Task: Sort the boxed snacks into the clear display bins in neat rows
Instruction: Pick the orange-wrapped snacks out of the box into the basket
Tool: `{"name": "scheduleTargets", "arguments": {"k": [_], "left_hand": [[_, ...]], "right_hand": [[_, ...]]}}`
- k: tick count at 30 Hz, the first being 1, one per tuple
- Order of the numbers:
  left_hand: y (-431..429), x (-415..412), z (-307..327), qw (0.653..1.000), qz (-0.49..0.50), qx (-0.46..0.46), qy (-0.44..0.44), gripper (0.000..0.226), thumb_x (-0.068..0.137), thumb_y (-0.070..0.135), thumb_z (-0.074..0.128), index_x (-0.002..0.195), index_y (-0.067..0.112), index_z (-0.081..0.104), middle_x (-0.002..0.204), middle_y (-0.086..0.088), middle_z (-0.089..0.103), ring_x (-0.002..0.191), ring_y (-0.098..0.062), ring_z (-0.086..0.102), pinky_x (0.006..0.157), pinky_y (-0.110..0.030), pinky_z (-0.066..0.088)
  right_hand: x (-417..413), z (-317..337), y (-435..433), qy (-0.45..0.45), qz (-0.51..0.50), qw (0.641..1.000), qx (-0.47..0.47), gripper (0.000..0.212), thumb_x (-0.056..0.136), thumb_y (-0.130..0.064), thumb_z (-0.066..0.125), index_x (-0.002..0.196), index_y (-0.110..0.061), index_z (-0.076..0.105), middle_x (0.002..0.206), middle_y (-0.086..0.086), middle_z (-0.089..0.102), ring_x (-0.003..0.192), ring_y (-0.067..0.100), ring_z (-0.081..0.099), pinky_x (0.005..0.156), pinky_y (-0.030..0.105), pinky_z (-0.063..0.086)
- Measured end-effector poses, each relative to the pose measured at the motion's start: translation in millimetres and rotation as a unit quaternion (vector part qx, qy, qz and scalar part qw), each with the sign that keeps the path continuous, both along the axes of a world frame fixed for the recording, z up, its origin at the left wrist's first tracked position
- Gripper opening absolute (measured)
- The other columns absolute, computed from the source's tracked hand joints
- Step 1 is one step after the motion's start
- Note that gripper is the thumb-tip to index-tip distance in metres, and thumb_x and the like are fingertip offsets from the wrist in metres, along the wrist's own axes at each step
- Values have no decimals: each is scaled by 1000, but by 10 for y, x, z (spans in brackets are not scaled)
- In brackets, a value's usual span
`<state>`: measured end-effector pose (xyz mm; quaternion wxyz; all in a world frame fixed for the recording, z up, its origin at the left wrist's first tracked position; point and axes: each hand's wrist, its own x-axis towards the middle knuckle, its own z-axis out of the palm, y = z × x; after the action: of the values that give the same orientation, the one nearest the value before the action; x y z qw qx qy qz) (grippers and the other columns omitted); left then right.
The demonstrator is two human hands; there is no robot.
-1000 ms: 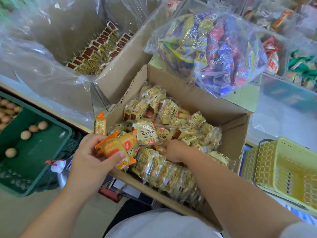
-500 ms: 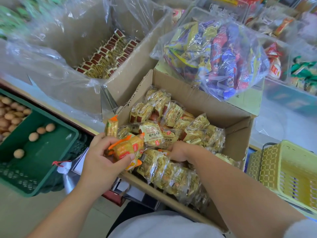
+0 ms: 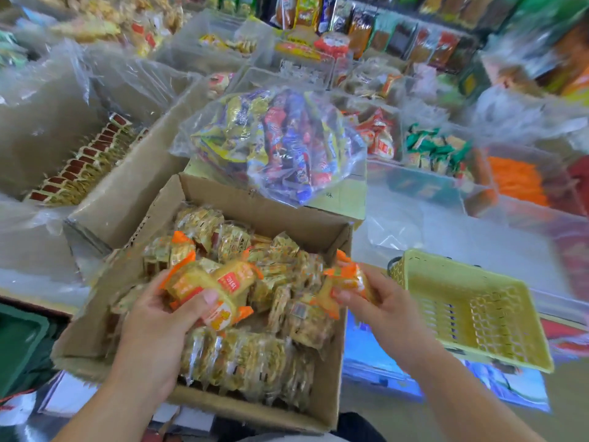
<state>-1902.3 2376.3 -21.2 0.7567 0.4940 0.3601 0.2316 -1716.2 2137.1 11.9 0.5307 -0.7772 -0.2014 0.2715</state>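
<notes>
An open cardboard box (image 3: 331, 371) in front of me is full of yellow wrapped snack packets (image 3: 248, 355). My left hand (image 3: 153, 327) grips a bunch of orange-edged yellow packets (image 3: 210, 282) over the box's left half. My right hand (image 3: 379, 301) holds one orange-edged packet (image 3: 345, 282) at the box's right rim. Clear display bins (image 3: 424, 193) with assorted snacks stand behind the box and to the right, blurred.
A yellow plastic basket (image 3: 471, 307) sits right of the box. A clear bag of mixed candies (image 3: 274, 145) lies on a carton behind it. A larger lined carton (image 3: 121, 189) with brown-labelled packets stands at left. A green crate (image 3: 19, 342) is at lower left.
My right hand has come up out of the box with an orange-edged packet and moved right. The view has tilted up, showing the display bins; my left hand still holds its bunch.
</notes>
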Motion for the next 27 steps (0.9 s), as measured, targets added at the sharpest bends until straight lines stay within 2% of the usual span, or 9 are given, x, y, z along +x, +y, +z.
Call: {"name": "scheduleTargets", "arguments": {"k": [4, 6, 8, 10, 12, 16, 20, 24, 27], "left_hand": [[-722, 683, 19, 998, -53, -23, -21, 72, 53, 17, 91, 120, 11, 66, 91, -1, 78, 71, -12, 74, 59, -22, 59], [-845, 672, 22, 998, -53, -23, -23, 73, 56, -2, 86, 125, 3, 62, 89, -7, 73, 80, -25, 73, 74, -43, 65], [-1216, 903, -55, 998, -58, -31, -12, 66, 67, -11, 83, 127, 3, 61, 100, -22, 63, 109, -55, 63, 95, -78, 44], [-1609, 1177, -121, 997, -66, -36, 4, 65, 67, -14, 78, 128, 3, 61, 103, -26, 60, 118, -63, 54, 96, -85, 35], [-1929, 1422, -179, 997, -60, 0, 42, 62, 59, -15, 83, 116, 6, 67, 93, -19, 67, 104, -45, 66, 93, -79, 44], [-2345, 1741, -264, 990, -82, 82, 81, 44, 61, 7, 96, 87, 38, 78, 76, 5, 76, 66, -2, 68, 63, -23, 59], [-2610, 1909, -307, 975, -134, 114, 136, 57, 40, 48, 91, 93, 41, 74, 89, -2, 78, 75, -9, 72, 72, -32, 57], [-2812, 2096, -326, 955, -156, 167, 190, 55, 45, 39, 94, 95, 27, 72, 89, -4, 75, 72, -8, 69, 66, -19, 52], [-2920, 2274, -313, 929, -195, 219, 224, 46, 63, 17, 97, 93, 35, 69, 99, -1, 70, 81, -9, 69, 70, -23, 53]], "right_hand": [[418, 0, -1078, 41, -149, 987, 37, 23, 79, -12, 80, 100, -17, 75, 80, 2, 76, 67, 7, 63, 65, 21, 50], [487, -95, -1243, 42, -187, 981, 5, 17, 86, -7, 73, 100, -16, 75, 85, 8, 77, 71, 9, 64, 71, 30, 47], [770, -191, -1662, 45, -211, 976, -28, 16, 90, -7, 70, 96, -21, 75, 85, 8, 77, 76, 16, 65, 70, 32, 45], [1161, -349, -2083, 35, -201, 975, -89, 17, 92, -14, 70, 95, -31, 74, 82, 5, 76, 75, 18, 69, 66, 32, 49], [1512, -515, -2388, 15, -157, 973, -168, 9, 92, -28, 70, 94, -36, 69, 81, 0, 74, 74, 17, 70, 64, 33, 51], [2008, -871, -2586, -26, -39, 958, -283, 9, 88, -36, 69, 94, -42, 70, 82, -7, 71, 75, 9, 67, 65, 27, 53], [2187, -1253, -2483, -20, 82, 926, -369, 37, 96, -40, 60, 129, -24, 63, 106, 3, 71, 85, 20, 69, 77, 33, 56], [2212, -1511, -2458, -42, 193, 878, -436, 51, 102, -39, 48, 151, -23, 42, 154, 6, 44, 136, 26, 46, 108, 33, 42], [2209, -1483, -2507, -47, 226, 872, -432, 58, 100, -42, 50, 154, -28, 36, 160, 5, 31, 144, 26, 36, 117, 39, 33]]}}
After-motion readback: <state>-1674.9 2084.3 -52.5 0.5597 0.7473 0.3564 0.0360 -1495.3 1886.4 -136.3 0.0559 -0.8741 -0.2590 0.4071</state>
